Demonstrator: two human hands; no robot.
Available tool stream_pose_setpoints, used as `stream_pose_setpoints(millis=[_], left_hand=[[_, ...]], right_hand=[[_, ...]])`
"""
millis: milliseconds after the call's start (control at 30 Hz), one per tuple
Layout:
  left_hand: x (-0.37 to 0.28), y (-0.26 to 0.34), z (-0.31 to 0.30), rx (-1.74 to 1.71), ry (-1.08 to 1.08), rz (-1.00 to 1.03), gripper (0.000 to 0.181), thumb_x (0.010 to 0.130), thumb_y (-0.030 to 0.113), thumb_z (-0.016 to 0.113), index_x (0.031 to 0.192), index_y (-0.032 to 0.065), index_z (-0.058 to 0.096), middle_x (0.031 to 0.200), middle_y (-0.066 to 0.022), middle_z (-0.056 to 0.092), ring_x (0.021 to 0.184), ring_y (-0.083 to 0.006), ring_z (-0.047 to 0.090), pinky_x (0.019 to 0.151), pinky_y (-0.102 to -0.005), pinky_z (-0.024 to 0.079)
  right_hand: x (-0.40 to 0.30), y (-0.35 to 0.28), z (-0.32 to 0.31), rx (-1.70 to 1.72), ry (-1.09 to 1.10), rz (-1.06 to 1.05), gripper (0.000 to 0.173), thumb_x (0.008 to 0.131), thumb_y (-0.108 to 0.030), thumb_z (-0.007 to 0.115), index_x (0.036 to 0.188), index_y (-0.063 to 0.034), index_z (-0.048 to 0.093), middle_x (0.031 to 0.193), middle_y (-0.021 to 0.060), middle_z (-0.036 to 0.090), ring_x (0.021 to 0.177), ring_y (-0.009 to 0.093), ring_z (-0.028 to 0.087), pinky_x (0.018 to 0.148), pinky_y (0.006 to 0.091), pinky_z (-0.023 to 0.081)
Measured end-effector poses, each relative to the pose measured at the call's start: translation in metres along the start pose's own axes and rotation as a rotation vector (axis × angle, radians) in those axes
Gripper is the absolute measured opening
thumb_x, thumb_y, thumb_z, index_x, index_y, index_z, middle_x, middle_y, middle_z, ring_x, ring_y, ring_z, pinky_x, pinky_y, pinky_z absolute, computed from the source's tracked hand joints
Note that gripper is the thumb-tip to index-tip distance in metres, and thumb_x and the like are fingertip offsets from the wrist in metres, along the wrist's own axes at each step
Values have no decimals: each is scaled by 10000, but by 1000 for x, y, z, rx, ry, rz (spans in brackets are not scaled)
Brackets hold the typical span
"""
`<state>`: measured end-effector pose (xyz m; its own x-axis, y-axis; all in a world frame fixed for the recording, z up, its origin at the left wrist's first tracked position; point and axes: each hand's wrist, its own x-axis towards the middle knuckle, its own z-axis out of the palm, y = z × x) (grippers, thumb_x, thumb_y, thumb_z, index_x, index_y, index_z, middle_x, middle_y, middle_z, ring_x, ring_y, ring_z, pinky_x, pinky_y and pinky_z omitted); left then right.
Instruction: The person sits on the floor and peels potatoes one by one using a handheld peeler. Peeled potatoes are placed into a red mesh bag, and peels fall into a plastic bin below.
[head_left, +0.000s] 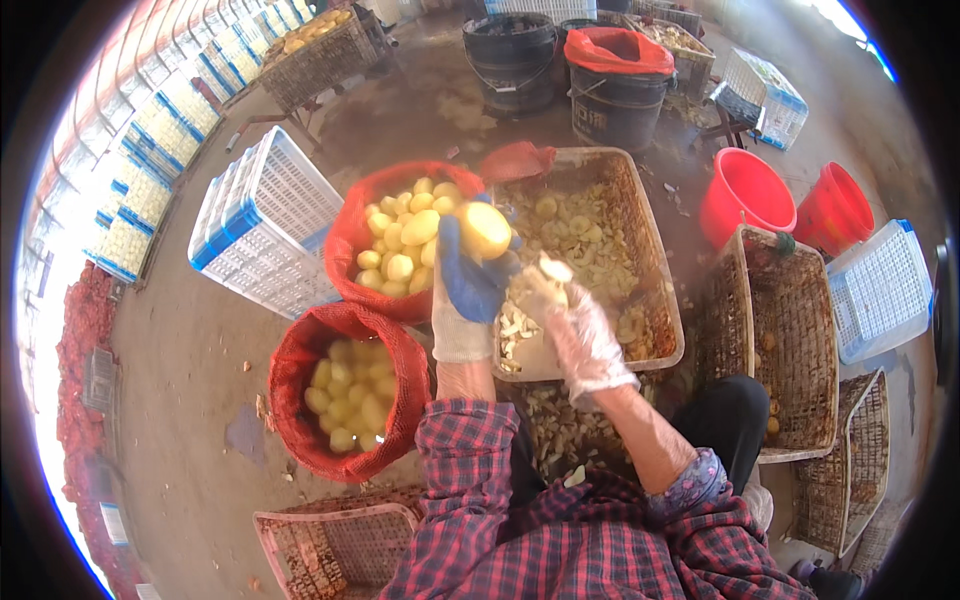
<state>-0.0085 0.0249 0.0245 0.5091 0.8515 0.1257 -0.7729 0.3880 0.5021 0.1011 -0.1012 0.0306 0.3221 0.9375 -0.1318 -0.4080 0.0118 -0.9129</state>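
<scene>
My left hand (474, 277), in a knit glove with a blue-coated palm, grips a peeled potato (486, 231). Just right of it, my right hand (583, 337) wears a clear plastic glove and curls around a small peeling tool, blurred and mostly hidden. A pale slice of peel (556, 268) shows at its fingertips. Both hands are above the near left part of a shallow rectangular tray (667, 300) holding peelings and cloudy liquid. Left of my left hand, peeled potatoes (401, 225) fill a container lined with a red mesh bag (341, 259).
A second red-mesh-lined container (289, 405) holds potatoes in liquid. White plastic crates (262, 217) stand at left. Brown-stained crates (795, 315) and red buckets (750, 195) are at right. Black buckets (510, 67) stand beyond the tray. Loose peelings (574, 427) lie between my legs.
</scene>
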Motion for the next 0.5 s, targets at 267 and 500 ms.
stream_pose_setpoints(millis=[267,500], left_hand=[[3,-1,-16,216,25,130,495,1012,396,616,1348,36,570,1232,-88,659,1112,-212,643,996,-357,513],[-4,23,-9,-42,-56,80,517,1014,507,574,1262,55,610,1100,-123,674,905,-238,680,718,-327,583]], right_hand=[[40,-22,24,-318,-193,-219,335,998,-198,644,1274,-10,616,1023,5,680,895,65,594,779,258,488],[-22,34,28,-332,-266,-109,523,987,-79,628,1479,-25,458,1246,71,670,1165,137,580,1020,282,464]])
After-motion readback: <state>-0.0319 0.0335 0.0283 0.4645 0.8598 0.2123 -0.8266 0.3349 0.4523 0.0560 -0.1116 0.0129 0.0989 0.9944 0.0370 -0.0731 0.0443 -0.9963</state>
